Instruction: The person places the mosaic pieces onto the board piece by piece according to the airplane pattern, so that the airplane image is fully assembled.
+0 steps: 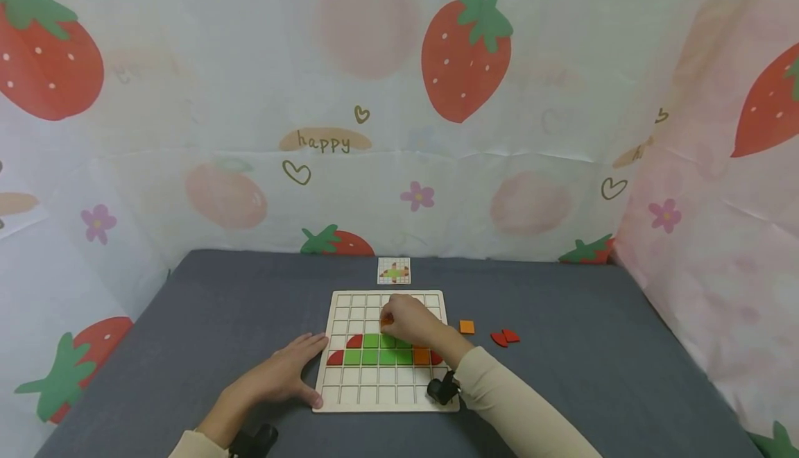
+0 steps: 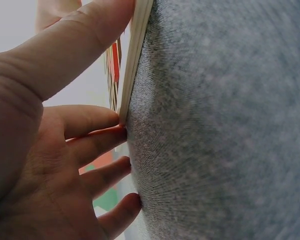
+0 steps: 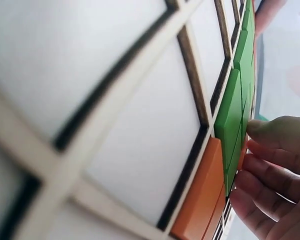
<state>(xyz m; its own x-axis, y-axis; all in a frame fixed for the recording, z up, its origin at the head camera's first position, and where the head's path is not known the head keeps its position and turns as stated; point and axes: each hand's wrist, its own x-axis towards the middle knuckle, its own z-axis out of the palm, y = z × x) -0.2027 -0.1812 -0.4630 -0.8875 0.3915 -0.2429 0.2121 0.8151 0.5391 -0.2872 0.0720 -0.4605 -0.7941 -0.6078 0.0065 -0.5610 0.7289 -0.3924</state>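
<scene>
A wooden grid board (image 1: 368, 376) lies on the dark grey table. My left hand (image 1: 287, 371) spreads along its left side, thumb near the front corner and fingertips at the edge; the left wrist view shows them touching the board's rim (image 2: 132, 67). Over the upper middle of the grid, my right hand (image 1: 413, 320) pinches an orange tile (image 1: 386, 320), mostly covered by the fingers. Below it, green square tiles (image 1: 370, 357) fill cells in two rows. Red rounded pieces (image 1: 354, 341) sit at their left, and an orange square tile (image 1: 421, 356) is set at the right.
Right of the board lie a loose orange square (image 1: 467, 327) and two red rounded pieces (image 1: 511, 335). A small pattern card (image 1: 394, 271) lies behind the board. A strawberry-print cloth (image 1: 399, 201) hangs behind the table (image 1: 250, 305).
</scene>
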